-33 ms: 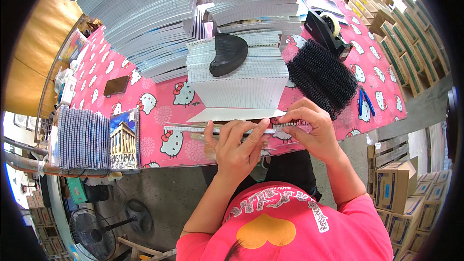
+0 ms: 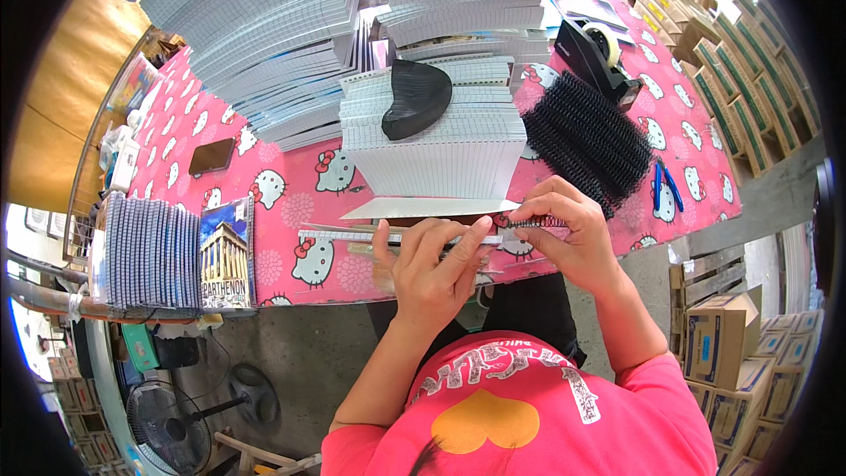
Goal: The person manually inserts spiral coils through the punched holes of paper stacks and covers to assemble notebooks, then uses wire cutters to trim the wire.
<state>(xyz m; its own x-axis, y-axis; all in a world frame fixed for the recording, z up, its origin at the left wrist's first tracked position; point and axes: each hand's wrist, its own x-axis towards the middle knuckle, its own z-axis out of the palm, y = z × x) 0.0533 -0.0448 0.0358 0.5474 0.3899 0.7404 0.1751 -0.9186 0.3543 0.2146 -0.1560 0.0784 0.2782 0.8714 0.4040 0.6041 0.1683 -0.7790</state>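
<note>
Left hand (image 2: 432,269) gripped a notebook (image 2: 344,236) along the near edge of the pink tabletop (image 2: 280,241), while the right hand (image 2: 568,234) pinched a dark spiral coil (image 2: 548,221) at the notebook's right end. Feeding the coil into the binding edge appeared to be the step in hand; the next move seemed to call for steady pages and a careful twist.

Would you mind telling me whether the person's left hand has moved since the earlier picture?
No, not visibly: the left hand lies in the same place, with no clear shift either way against the pink patterned tablecloth.
</note>
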